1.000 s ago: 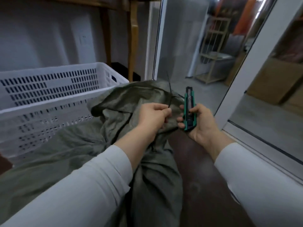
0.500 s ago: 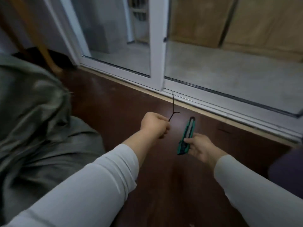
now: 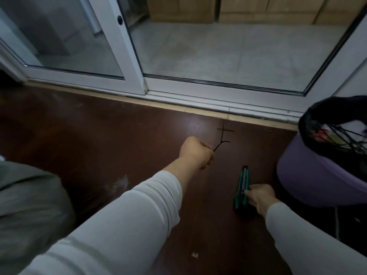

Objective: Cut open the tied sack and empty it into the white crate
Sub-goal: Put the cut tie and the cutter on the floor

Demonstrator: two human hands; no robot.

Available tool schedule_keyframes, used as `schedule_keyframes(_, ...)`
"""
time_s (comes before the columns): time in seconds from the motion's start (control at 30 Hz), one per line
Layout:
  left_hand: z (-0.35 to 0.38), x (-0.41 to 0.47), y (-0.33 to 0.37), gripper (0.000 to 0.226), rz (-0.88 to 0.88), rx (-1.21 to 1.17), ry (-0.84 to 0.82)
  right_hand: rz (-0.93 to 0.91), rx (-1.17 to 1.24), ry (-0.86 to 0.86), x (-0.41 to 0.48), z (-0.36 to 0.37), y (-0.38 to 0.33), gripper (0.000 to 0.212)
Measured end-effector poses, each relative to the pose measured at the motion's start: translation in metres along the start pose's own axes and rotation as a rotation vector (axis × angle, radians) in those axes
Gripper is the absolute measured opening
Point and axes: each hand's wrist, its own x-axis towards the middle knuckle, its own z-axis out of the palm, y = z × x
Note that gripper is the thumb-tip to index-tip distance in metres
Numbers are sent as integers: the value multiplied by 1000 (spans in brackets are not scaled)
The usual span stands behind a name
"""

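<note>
My left hand is a closed fist over the dark floor, pinching a thin black cable tie that sticks up and to the right. My right hand is low, near the floor, gripping the handle end of a green and black utility knife that points away from me. The grey-green sack shows only as a slack fold at the left edge. The white crate is out of view.
A purple bin lined with a black bag stands at the right, holding cut ties and rubbish. A white sliding glass door and its track run across the far side of the dark red floor. Another black tie lies on the floor.
My view has swung right, away from the crate and sack. My left hand carried the cable tie off the sack; my right hand dropped the knife down toward the floor beside the purple bin.
</note>
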Motion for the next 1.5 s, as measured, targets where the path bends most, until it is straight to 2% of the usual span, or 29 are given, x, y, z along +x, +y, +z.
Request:
schedule_keyframes(0.13,4,-2,10,16,26,3,5,-178,-11,50,-28,-7,-27,28)
schedule_keyframes(0.17,3,-3,12,18,33,9,11,-215,96,-30,-40,-9,-39,27)
schedule_keyframes(0.27,-1,-7,24,19,58,37,23,-268,489,-510,-81,-17,-76,28)
schedule_keyframes(0.33,-3,-11,38,20,84,73,11,-332,588,-588,-99,-24,-98,19)
schedule_keyframes(0.47,1,-22,70,25,172,132,-56,-538,541,-400,-114,-44,-134,11)
schedule_keyframes(0.53,11,-28,89,16,224,147,-103,-569,557,-360,-116,-64,-148,2)
schedule_keyframes(0.57,17,-32,99,9,245,172,-125,-569,588,-321,-115,-77,-155,8)
schedule_keyframes(0.63,31,-40,117,21,284,233,-163,-522,693,-205,-108,-107,-166,18)
schedule_keyframes(0.7,42,-45,131,32,306,272,-188,-401,794,-47,-96,-138,-168,21)
schedule_keyframes(0.77,50,-48,138,21,333,297,-211,-321,856,124,-84,-165,-160,19)
schedule_keyframes(0.83,52,-47,140,22,348,334,-224,-287,803,220,-75,-182,-151,13)
schedule_keyframes(0.9,49,-46,140,28,343,353,-217,-277,659,202,-76,-189,-143,10)
schedule_keyframes(1.0,36,-43,137,26,334,354,-194,-321,537,232,-79,-181,-143,33)
schedule_keyframes(1.1,12,-40,131,19,328,363,-132,-412,424,277,-91,-151,-162,29)
schedule_keyframes(1.2,-27,-40,120,11,302,378,-42,-598,352,297,-113,-100,-185,34)
schedule_keyframes(1.37,-121,-52,80,19,252,400,183,-775,177,56,-168,13,-210,35)
schedule_keyframes(1.5,-206,-80,22,23,153,373,470,-903,-16,-202,-233,116,-201,28)
